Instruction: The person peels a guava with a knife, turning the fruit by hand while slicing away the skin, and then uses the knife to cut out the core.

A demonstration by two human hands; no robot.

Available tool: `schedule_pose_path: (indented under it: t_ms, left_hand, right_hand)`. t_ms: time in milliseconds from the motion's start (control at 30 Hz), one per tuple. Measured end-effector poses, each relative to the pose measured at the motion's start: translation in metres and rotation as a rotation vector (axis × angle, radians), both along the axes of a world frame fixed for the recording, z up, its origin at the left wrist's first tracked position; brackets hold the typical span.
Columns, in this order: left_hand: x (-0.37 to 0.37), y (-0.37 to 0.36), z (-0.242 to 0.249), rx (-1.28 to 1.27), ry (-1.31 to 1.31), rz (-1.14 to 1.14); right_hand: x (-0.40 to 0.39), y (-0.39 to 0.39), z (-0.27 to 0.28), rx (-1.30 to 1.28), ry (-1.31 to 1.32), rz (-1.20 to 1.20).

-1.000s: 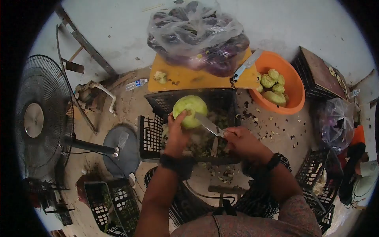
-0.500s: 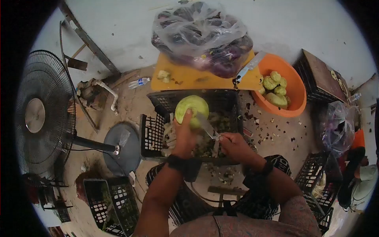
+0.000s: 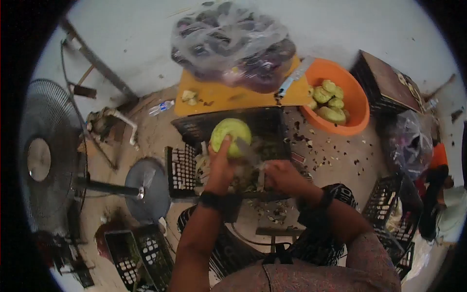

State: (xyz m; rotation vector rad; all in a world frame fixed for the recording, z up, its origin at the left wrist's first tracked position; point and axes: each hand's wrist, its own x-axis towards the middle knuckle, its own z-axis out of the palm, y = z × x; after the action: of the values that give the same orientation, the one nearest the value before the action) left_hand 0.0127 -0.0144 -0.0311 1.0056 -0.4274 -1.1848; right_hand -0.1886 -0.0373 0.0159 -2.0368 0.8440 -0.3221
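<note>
My left hand [image 3: 221, 168] is closed around the lower side of a round pale-green vegetable [image 3: 233, 127], its thumb lying up over the near face. My right hand [image 3: 287, 177] grips a knife [image 3: 250, 153] by the handle. The blade is smeared by motion and points up and left, its tip overlapping the vegetable's lower right side. Both hands are over a black plastic crate [image 3: 270, 121] with trimmings [image 3: 248, 182] inside. The vegetable hides part of the crate's back wall.
Behind the crate, a yellow board [image 3: 224, 100] bears a clear bag of dark purple produce [image 3: 233, 44] and another knife [image 3: 296, 78]. An orange tub [image 3: 361, 97] at right holds several greenish vegetables [image 3: 331, 114]. A standing fan [image 3: 53, 155] is at left. Scraps litter the floor.
The knife blade has shifted slightly and blurs against the vegetable. The whole view has shifted, so the board, tub and crate appear farther left. Both hands keep their grip.
</note>
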Motion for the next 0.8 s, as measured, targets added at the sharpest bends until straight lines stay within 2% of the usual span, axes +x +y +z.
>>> schedule_pose_path:
  t_ms: [33, 67, 100, 133, 167, 200, 233, 267, 300, 333, 367, 400, 467, 533, 567, 600, 667, 733, 800]
  left_hand:
    - [0.001, 0.0, -0.022, -0.13, -0.093, -0.027]
    - [0.016, -0.006, -0.057, -0.102, -0.538, -0.088]
    - [0.027, -0.017, -0.085, -0.111, -0.974, -0.151]
    - [0.018, -0.01, -0.051, -0.132, -1.074, -0.186]
    - [0.01, 0.002, -0.006, -0.162, -1.169, -0.221]
    - [0.004, 0.001, -0.003, -0.187, -0.523, -0.216]
    - [0.005, -0.001, -0.009, -0.145, 0.118, -0.209]
    - [0.028, -0.007, -0.039, -0.148, -0.393, -0.2]
    - [0.039, -0.019, -0.064, -0.167, -0.911, -0.16]
    - [0.023, -0.022, -0.043, -0.184, -0.904, -0.187]
    - [0.021, -0.02, -0.014, -0.046, -0.419, -0.22]
    - [0.012, -0.018, 0.006, 0.094, 0.064, -0.236]
    - [0.011, -0.018, 0.007, 0.139, 0.029, -0.191]
    - [0.013, -0.017, -0.003, -0.016, -0.176, -0.367]
    - [0.013, -0.017, -0.009, -0.073, -0.413, -0.422]
    - [0.001, -0.016, 0.0, -0.064, -0.418, -0.401]
    - [-0.012, -0.012, 0.021, 0.066, -0.022, -0.284]
    - [0.009, -0.017, -0.036, -0.316, -1.319, -0.248]
    - [-0.001, -0.018, -0.05, -0.134, -0.269, -0.201]
  right_hand:
    - [0.005, 0.0, -0.027, -0.275, -0.089, 0.028]
    - [0.008, 0.004, -0.047, -0.555, -0.152, 0.041]
    - [0.01, 0.007, -0.04, -0.492, -0.158, 0.031]
    - [0.014, 0.008, -0.033, -0.432, -0.164, 0.014]
    - [0.017, 0.007, -0.042, -0.491, -0.182, -0.021]
    - [0.017, 0.003, -0.053, -0.553, -0.2, -0.047]
    - [0.014, 0.002, -0.049, -0.321, -0.265, -0.115]
    - [0.008, 0.003, -0.041, -0.09, -0.35, -0.172]
    - [0.0, 0.001, -0.035, -0.104, -0.337, -0.215]
    - [-0.006, 0.0, -0.03, 0.26, -0.333, -0.27]
    - [-0.005, -0.001, -0.024, 0.632, -0.331, -0.304]
    - [-0.012, -0.002, -0.018, 0.631, -0.336, -0.31]
    - [-0.024, -0.004, -0.006, 0.44, -0.282, -0.23]
    - [-0.027, -0.007, -0.009, 0.376, -0.283, -0.205]
    - [-0.029, -0.006, -0.012, 0.312, -0.28, -0.191]
    - [-0.031, -0.006, -0.021, 0.319, -0.281, -0.168]
    - [-0.027, -0.006, -0.041, -0.449, -0.125, -0.023]
    - [-0.028, -0.005, -0.008, -0.188, 0.1, 0.074]
    - [-0.028, -0.001, -0.047, -0.507, -0.069, -0.024]
